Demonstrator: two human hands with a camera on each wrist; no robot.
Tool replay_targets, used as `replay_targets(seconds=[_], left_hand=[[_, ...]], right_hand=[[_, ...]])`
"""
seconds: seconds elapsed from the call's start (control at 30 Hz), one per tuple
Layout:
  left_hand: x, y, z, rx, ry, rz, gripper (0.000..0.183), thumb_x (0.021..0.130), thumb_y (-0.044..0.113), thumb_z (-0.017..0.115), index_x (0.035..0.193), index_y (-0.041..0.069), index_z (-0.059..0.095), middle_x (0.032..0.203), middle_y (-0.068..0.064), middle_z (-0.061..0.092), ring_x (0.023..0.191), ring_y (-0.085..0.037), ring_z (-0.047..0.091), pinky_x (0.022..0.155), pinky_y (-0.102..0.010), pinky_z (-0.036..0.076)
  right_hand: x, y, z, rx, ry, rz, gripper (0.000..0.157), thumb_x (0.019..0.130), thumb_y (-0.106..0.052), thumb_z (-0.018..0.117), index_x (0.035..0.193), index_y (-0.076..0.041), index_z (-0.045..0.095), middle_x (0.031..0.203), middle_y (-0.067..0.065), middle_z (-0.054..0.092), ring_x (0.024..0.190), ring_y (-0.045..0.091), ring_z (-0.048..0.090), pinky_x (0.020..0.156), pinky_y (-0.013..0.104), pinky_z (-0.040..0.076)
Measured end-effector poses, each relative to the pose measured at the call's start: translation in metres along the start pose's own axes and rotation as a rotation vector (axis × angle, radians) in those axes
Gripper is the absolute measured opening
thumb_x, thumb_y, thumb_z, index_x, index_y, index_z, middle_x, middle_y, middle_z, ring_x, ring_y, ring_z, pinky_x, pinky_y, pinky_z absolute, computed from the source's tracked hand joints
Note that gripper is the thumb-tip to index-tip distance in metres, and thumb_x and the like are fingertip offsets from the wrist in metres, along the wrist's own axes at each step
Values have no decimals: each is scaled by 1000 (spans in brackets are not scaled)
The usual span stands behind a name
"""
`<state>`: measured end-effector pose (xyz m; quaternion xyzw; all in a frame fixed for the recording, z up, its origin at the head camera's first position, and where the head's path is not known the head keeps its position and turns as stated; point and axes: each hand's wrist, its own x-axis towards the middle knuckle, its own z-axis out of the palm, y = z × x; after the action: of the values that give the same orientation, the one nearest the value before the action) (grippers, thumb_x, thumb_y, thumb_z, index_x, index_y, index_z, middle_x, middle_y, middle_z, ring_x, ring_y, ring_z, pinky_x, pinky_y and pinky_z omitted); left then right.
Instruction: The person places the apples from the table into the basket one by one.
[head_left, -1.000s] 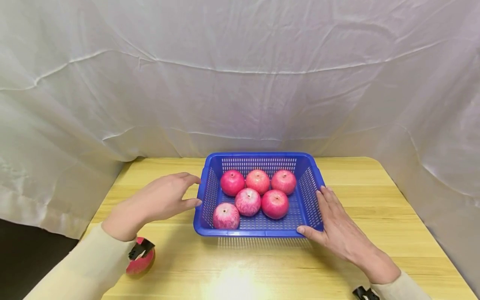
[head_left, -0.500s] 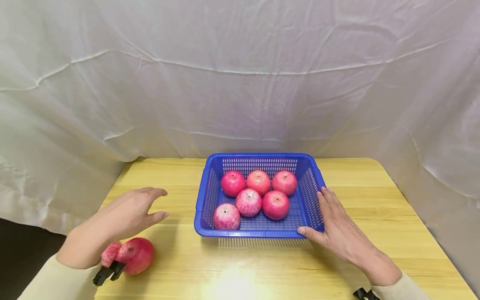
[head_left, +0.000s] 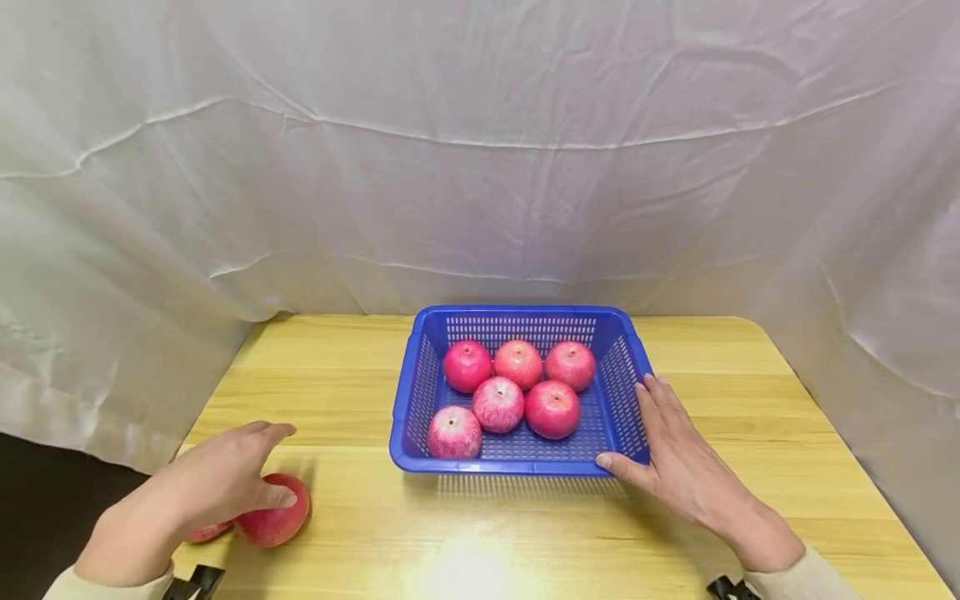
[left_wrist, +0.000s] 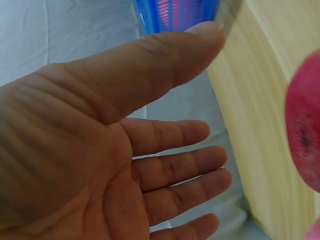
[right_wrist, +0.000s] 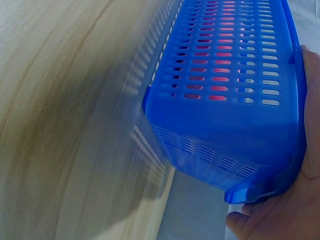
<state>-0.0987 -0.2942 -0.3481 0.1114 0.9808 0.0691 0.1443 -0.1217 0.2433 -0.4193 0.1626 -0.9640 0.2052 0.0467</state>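
My left hand (head_left: pixel 206 479) is over two red apples on the table's left side, its palm and spread fingers bare in the left wrist view. The nearer-to-basket apple (head_left: pixel 273 527) shows beside and below the thumb, which overlaps it in the head view. A second apple (head_left: pixel 208 533) is mostly hidden under the hand. In the left wrist view, a red apple (left_wrist: pixel 305 120) stands apart from the fingertips. My right hand (head_left: pixel 686 458) rests on a blue plastic basket (head_left: pixel 510 467), fingers straight along its right rim, thumb on the near corner. Several apples (head_left: pixel 498 405) lie inside.
The basket stands on a light wooden table (head_left: pixel 360 533), in its middle towards the back. A pale cloth (head_left: pixel 480 167) hangs behind and around the table. A dark area (head_left: pixel 45 517) lies beyond the left table edge.
My left hand has moved from the basket's left rim leftwards and towards me, down to the loose apples. The right hand and the basket have stayed in place.
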Motion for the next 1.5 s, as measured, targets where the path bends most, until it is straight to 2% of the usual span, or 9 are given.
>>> replay_targets(seconds=[0.17,0.4,0.57,0.87,1.1,1.2,1.33,1.43,1.5], left_hand=[[-5,-5,11,26,-14,-6,96,71,49,95,141,-5,58,136,-28,64,122,-49,63,102,-69,49],[-9,-8,27,74,-28,-32,97,62,46,99,140,1,61,139,-26,61,132,-49,56,107,-90,15],[-9,-10,36,94,-32,-53,98,57,41,101,137,1,62,137,-26,62,132,-48,56,106,-92,9],[-5,-13,43,150,-37,-48,81,64,40,97,127,1,65,121,-19,71,114,-41,68,104,-89,26],[-2,-12,46,131,17,-5,76,67,41,93,123,-2,66,116,-17,72,110,-39,69,106,-80,37],[1,-10,47,119,50,31,77,69,42,93,123,-6,65,116,-21,71,112,-43,68,103,-75,45],[6,-6,47,72,66,50,79,72,39,93,125,-10,62,115,-23,69,100,-38,69,90,-59,58],[10,-1,46,35,83,53,80,72,36,93,127,-11,60,114,-20,68,95,-31,69,82,-49,60],[13,2,45,14,98,57,81,72,35,94,128,-12,59,115,-21,69,98,-31,69,84,-49,60]], right_hand=[[1,0,1,2,7,-2,115,93,-62,72,164,9,17,172,31,15,159,52,15,122,70,28],[0,0,1,0,10,-1,114,93,-62,72,164,9,17,172,31,15,159,52,15,123,69,28],[0,1,1,2,10,0,114,93,-62,72,165,8,17,172,31,15,159,52,15,122,70,28],[1,1,1,1,12,-1,114,93,-62,72,164,9,18,172,32,16,158,53,16,121,71,29],[0,0,0,2,12,0,114,93,-62,72,164,9,18,172,31,15,158,53,16,120,71,30],[1,0,0,1,12,-1,115,93,-63,72,165,8,17,172,31,15,158,53,16,120,72,30],[0,0,0,2,5,-2,116,93,-63,72,165,7,16,172,31,15,158,53,16,120,72,30],[0,0,1,2,2,-1,116,93,-63,72,165,7,15,172,31,15,158,53,16,119,72,30],[0,0,1,3,2,-1,116,93,-63,72,166,7,15,172,31,15,158,53,16,119,73,30]])
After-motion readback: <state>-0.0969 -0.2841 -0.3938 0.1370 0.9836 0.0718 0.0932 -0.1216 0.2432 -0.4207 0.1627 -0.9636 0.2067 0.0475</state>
